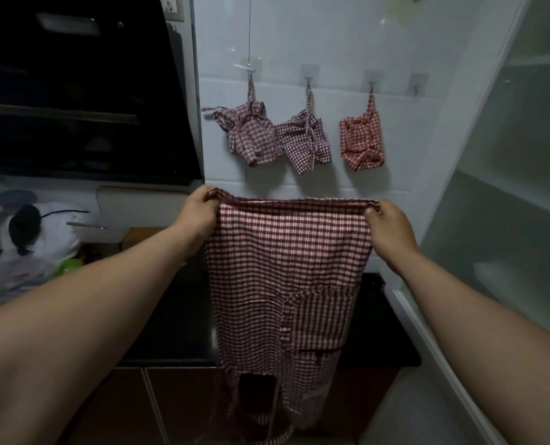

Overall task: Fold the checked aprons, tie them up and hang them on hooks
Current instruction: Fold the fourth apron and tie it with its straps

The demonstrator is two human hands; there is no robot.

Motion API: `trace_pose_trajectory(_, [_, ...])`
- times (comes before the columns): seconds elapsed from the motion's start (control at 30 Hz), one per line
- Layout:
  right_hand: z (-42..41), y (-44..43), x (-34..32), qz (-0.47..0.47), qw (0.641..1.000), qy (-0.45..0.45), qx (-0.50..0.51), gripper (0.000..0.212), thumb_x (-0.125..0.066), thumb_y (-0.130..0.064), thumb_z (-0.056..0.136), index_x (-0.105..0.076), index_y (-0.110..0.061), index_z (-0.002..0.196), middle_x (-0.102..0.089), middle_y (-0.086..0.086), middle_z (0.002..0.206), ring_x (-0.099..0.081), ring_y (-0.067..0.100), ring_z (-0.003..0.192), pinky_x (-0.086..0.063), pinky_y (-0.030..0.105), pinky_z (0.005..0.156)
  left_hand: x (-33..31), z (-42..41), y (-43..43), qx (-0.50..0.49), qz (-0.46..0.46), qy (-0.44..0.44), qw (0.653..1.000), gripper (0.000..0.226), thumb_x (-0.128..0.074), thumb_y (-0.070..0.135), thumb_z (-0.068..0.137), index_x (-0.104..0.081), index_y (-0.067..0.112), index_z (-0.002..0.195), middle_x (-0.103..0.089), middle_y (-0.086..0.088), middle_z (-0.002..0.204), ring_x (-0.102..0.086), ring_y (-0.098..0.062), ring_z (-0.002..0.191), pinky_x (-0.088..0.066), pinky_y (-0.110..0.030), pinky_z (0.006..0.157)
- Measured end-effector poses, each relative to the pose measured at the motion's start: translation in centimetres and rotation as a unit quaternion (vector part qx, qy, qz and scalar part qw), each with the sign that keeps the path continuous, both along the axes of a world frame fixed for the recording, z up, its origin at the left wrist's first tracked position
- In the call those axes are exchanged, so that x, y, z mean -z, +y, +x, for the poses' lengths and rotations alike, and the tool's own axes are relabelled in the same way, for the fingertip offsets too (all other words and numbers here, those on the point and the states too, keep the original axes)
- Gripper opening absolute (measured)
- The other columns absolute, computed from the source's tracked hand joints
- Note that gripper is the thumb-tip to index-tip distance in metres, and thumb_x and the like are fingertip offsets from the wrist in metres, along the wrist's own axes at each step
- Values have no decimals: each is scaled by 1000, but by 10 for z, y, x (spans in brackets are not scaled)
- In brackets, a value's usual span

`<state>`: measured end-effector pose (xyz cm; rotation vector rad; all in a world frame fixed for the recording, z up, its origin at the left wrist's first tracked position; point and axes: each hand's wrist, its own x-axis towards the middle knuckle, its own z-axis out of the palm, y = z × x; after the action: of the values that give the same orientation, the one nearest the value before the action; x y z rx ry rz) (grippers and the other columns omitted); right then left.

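A dark red checked apron [286,252] hangs stretched in front of me, its top edge pulled level. My left hand [199,208] pinches the top left corner and my right hand [387,224] pinches the top right corner. The cloth drops past the black counter, with a pocket and straps low down. On the white tiled wall behind, three tied bundles hang from hooks: a purple-checked one [251,133], a second purple-checked one [304,141] and a red-checked one [361,139]. A fourth hook [416,83] at the right is bare.
A black range hood [84,91] fills the upper left. A white cloth or bag with a dark patch [29,232] lies on the left counter beside a green item [69,266]. A white cabinet frame with shelves [507,187] stands at the right. The black counter [177,316] lies below.
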<state>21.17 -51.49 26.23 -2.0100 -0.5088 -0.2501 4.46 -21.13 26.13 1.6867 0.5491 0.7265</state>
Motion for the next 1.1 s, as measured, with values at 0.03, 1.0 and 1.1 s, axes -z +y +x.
trace_pose_trajectory(0.03, [2, -1, 0, 10, 1000, 11, -13, 20, -55, -27, 103, -68, -12, 106, -72, 3, 102, -67, 24, 97, -50, 34, 79, 0, 4, -1, -2, -5, -5, 1000, 28, -40, 7, 108, -65, 19, 101, -72, -6, 97, -67, -23, 90, -56, -31, 74])
trace_pose_trajectory(1.0, [101, 60, 9, -62, 996, -32, -53, 27, -55, -27, 103, -71, -10, 117, -73, 12, 116, -65, 30, 106, -49, 37, 91, 102, 49, 10, 85, 166, 170, 968, 24, -52, 37, 107, -55, 25, 86, -64, 1, 83, -60, -17, 81, -45, -35, 70])
trace_pose_trajectory(1.1, [100, 36, 16, -71, 997, -25, -3, 29, -54, -26, 104, -71, -8, 120, -71, 17, 120, -64, 35, 110, -43, 34, 85, 83, 44, 16, 80, 265, 166, 947, 24, -65, 52, 98, -60, 30, 90, -67, 6, 85, -63, -12, 78, -45, -32, 65])
